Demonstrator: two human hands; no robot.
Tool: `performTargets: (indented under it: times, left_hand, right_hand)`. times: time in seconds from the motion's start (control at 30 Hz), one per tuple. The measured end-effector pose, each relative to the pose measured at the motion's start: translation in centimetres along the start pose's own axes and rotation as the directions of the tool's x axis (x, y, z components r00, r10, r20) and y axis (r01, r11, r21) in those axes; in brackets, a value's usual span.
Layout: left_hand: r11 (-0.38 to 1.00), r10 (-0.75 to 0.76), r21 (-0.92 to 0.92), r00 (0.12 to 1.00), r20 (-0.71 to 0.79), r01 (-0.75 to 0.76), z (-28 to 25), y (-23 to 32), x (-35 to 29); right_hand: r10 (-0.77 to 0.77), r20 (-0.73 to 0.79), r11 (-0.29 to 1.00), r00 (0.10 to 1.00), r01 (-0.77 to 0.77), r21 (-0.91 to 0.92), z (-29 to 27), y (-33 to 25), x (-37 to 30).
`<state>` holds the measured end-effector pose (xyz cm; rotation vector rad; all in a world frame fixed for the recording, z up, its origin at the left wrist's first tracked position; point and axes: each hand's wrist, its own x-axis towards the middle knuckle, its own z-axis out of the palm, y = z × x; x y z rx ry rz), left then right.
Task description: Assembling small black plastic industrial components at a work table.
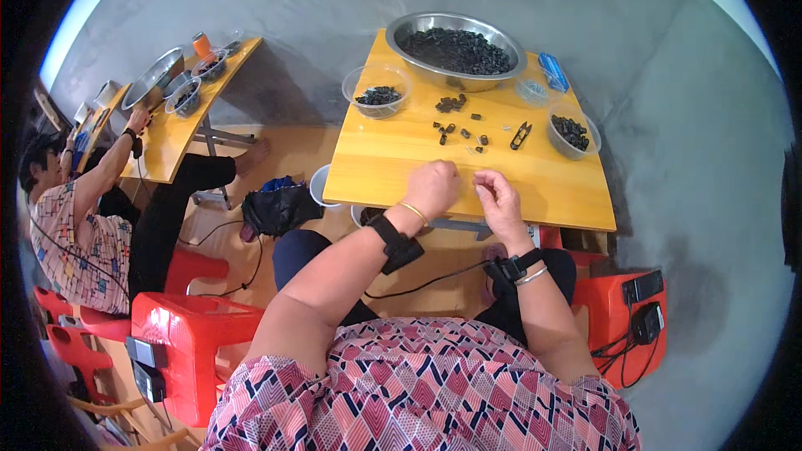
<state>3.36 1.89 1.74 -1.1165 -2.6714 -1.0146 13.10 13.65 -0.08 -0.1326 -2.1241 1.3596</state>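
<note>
Over the near edge of the yellow table (pixel 376 169), my left hand (pixel 432 190) is closed, its fingers curled in. Close beside it, with a small gap between, my right hand (pixel 499 200) has thumb and fingers pinched together. Whatever either hand holds is too small or hidden to make out. Just beyond my hands lie several small black cylindrical pieces (pixel 465 132), some loose and some in a little heap (pixel 451 103). A pair of black thread snips (pixel 520 135) rests to their right. Tiny pale bits (pixel 479 149) lie near the closest pieces.
A steel basin (pixel 458 52) full of black pieces stands at the back. Clear plastic bowls with black pieces sit left (pixel 378 93) and right (pixel 571 135). A blue packet (pixel 553 72) lies behind a small clear dish (pixel 533 92). Red stools (pixel 192 351) flank me; a person (pixel 83 209) works at another table.
</note>
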Motion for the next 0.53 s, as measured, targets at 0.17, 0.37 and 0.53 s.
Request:
performTargets:
  times: [0.17, 0.37, 0.53]
  left_hand:
    - [0.979, 0.138, -0.167, 0.984, 0.109, -0.119, -0.3, 0.7, -1.7]
    - [0.972, 0.059, -0.231, 0.993, 0.106, -0.033, -0.4, 0.5, -1.2]
    - [0.977, 0.113, -0.195, 0.983, 0.147, -0.084, -0.2, 0.2, -0.7]
  right_hand:
    - [-0.031, 0.084, 0.997, 0.996, 0.037, -0.070, 0.3, -1.0, -0.2]
    - [-0.005, 0.032, 0.999, 0.999, 0.007, -0.046, -0.1, -0.4, -0.1]
    - [-0.035, 0.099, 0.985, 0.995, 0.051, -0.162, -0.2, 0.0, 0.0]
